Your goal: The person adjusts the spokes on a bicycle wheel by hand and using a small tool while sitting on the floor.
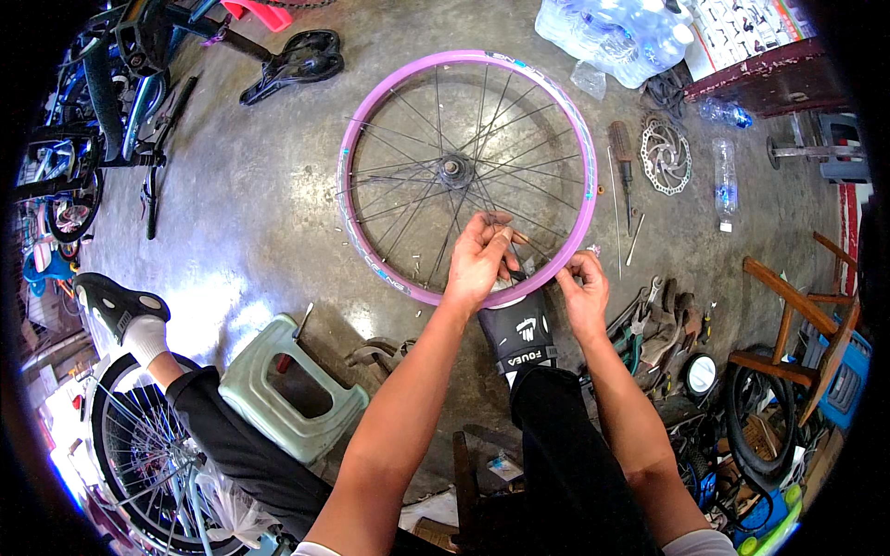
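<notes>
A bicycle wheel with a purple rim and dark spokes lies without a tire, tilted or flat I cannot tell, its near edge over my shoe. Its hub faces up. My left hand reaches inside the rim, thumb and fingers pinched on a spoke near the near edge. My right hand is closed at the outer side of the rim, lower right, with fingertips pressed together against it. Whatever sits between those fingertips is too small to make out. Several small pieces are scattered on the floor inside and beside the wheel.
Right of the wheel lie a screwdriver, a brake disc and a plastic bottle. Packed bottles are at the back. Pliers and wrenches lie near my right arm. A pale green stool stands left; a bicycle saddle is far left.
</notes>
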The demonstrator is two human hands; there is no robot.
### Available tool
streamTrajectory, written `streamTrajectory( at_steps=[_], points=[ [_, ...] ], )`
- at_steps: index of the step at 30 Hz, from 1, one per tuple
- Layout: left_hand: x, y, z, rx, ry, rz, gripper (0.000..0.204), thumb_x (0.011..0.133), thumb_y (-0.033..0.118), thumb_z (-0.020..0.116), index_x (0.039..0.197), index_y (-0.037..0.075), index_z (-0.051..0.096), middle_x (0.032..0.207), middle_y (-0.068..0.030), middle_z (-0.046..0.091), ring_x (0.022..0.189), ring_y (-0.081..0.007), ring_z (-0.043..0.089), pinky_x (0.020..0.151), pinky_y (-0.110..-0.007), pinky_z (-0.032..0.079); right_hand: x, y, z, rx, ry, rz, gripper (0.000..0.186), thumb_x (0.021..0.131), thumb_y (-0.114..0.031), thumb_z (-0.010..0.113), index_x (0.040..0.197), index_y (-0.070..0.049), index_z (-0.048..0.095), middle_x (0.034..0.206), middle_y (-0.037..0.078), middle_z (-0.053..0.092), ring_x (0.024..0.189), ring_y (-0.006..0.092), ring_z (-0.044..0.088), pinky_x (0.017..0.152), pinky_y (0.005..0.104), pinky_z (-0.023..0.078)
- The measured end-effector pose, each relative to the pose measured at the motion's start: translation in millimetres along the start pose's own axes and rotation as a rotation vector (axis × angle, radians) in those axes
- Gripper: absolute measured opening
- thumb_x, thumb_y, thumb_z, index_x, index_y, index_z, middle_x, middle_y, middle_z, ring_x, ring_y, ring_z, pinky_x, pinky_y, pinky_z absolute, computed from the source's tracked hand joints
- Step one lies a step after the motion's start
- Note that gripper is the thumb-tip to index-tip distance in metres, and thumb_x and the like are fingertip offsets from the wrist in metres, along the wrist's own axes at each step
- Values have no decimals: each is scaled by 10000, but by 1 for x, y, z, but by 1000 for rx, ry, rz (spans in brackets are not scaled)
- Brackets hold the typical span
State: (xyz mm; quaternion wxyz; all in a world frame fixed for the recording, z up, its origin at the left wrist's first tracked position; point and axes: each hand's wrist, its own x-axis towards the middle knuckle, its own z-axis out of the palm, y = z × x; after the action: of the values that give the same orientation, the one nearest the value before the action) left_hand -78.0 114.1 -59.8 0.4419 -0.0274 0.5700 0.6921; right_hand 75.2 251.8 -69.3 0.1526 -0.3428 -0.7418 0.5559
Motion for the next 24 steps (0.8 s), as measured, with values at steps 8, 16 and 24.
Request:
streamTrajectory(
  at_steps=[8,16,24],
  points=[
    [2,-3,-2,11,-9,5,275,1065,137,534,1300,-1,497,1044,-113,711,655,-109,605,523,-242,491,0,-2,1,12,7,20,126,872,-15,770,915,15,656,893,34,598,801,140,572,753,277,483],
    [2,-3,-1,-9,-15,6,270,1063,154,551,1278,0,501,1047,-116,710,667,-118,615,537,-247,499,-1,6,-4,-82,-17,-76,140,879,-22,764,960,4,653,913,27,593,788,126,563,746,276,481],
    [-19,11,2,26,120,-80,311,1044,187,602,1274,-10,532,1077,-126,718,752,-133,670,598,-260,521,-17,13,6,143,26,105,395,936,-14,709,1305,-19,570,1011,31,632,821,97,577,755,260,489]
  ],
)
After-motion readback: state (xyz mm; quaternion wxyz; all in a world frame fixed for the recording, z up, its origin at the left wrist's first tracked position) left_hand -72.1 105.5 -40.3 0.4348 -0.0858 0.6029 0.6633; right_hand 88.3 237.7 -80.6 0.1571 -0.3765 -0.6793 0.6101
